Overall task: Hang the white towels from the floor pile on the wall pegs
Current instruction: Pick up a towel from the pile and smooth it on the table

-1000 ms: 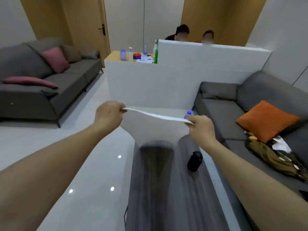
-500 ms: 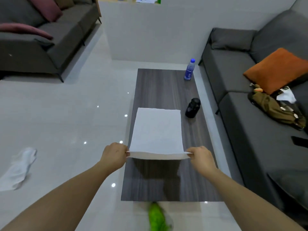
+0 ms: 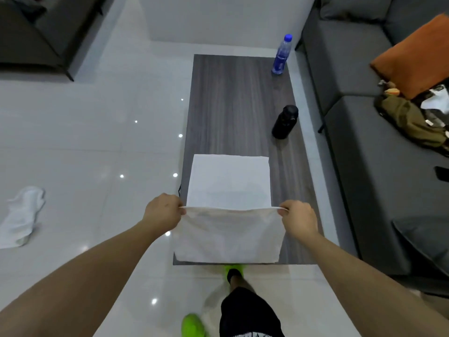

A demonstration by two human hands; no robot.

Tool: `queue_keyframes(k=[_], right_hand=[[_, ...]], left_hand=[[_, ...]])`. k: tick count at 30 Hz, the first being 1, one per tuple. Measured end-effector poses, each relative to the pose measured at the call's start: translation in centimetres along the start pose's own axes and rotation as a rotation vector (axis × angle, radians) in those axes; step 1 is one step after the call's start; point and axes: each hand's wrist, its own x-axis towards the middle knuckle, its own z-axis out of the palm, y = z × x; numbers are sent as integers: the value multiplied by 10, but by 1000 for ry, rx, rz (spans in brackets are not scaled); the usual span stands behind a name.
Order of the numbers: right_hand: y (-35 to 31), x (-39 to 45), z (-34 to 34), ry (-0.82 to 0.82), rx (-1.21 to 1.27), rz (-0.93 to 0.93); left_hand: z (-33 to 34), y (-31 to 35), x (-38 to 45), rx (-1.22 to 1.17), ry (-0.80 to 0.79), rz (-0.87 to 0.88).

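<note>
I pinch a white towel point(image 3: 228, 215) at its two raised corners, my left hand point(image 3: 162, 211) on one, my right hand point(image 3: 299, 218) on the other. Its far half lies flat on the dark wood coffee table point(image 3: 233, 105); its near half hangs from my fingers to the table's near edge. On the floor well left of the table lies a crumpled white towel point(image 3: 20, 216). A black bottle point(image 3: 284, 121) and a blue-capped water bottle point(image 3: 281, 54) stand along the table's right side
</note>
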Motion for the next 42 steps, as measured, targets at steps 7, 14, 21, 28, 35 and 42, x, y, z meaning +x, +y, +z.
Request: queue_keyframes(k=[7, 14, 21, 28, 35, 42], right_hand=[[-15, 152, 2, -14, 69, 36], [-22, 267, 20, 141, 153, 37], [-9, 231, 100, -92, 107, -4], [-3, 114, 202, -339, -65, -449], [7, 75, 263, -123, -239, -510], [0, 47, 258, -125, -111, -349]], left_hand=[[-18, 24, 146, -13, 46, -62], [-5, 39, 252, -44, 127, -141], [82, 45, 216, -146, -106, -134], [178, 59, 129, -41, -327, 208], [245, 54, 83, 89, -57, 276], [240, 59, 57, 52, -58, 260]])
